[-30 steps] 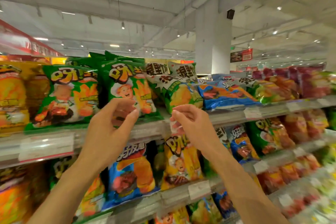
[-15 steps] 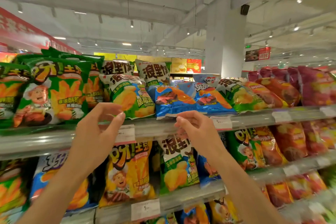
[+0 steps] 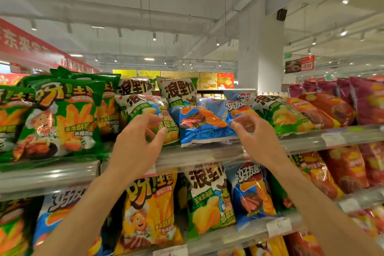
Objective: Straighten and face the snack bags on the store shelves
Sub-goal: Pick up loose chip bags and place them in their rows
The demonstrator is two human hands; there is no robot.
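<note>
We see two hands raised at the top shelf; left hand and right hand, fingers spread and loosely curled, flank one slumped blue snack bag lying between them; whether the fingertips touch it we cannot tell; a white pillar stands far right.

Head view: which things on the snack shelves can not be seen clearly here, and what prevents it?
- Green-white bag, head view: lower part hidden by the left hand.
- Blue bag: right corner hidden behind the right hand; whether the fingers pinch it is unclear.
- Price tags: print too small and blurred.
- Far-left green bag: cut by the left edge.
- Red bags at right: blurred.
</note>
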